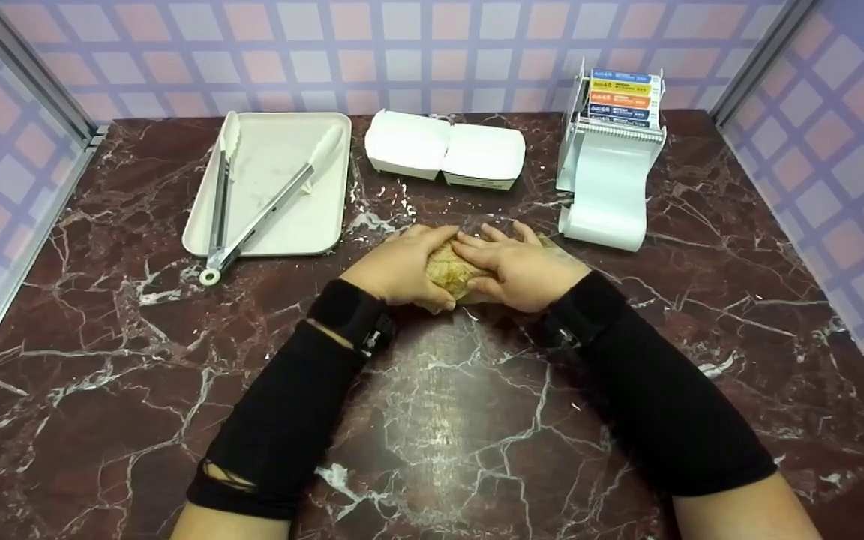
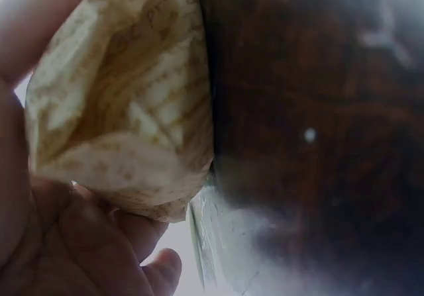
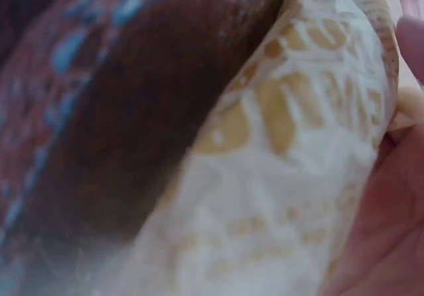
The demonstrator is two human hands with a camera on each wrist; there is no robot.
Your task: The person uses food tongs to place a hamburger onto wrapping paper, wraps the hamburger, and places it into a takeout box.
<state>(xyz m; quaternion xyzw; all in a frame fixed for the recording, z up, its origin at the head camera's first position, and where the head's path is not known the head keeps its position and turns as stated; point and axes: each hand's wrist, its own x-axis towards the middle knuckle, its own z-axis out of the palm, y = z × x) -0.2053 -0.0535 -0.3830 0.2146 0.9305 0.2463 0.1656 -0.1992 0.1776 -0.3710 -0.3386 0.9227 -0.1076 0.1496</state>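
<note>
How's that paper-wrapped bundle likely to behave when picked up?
The paper-wrapped bundle may crumple when squeezed: its wrapper looks thin and creased. Loose-looking folds in the left wrist view might open. Rounded sides suggest it could roll.

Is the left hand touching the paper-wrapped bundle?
Touching. The left wrist view shows it: the left hand curves around the paper-wrapped bundle, skin against paper.

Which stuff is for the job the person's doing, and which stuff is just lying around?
Part of the job now:
paper parcel
left hand, cupping it
right hand, on its other side

Just lying about, it seems, though some may be used later:
tongs, partly on the tray
white box
pale roll
</note>
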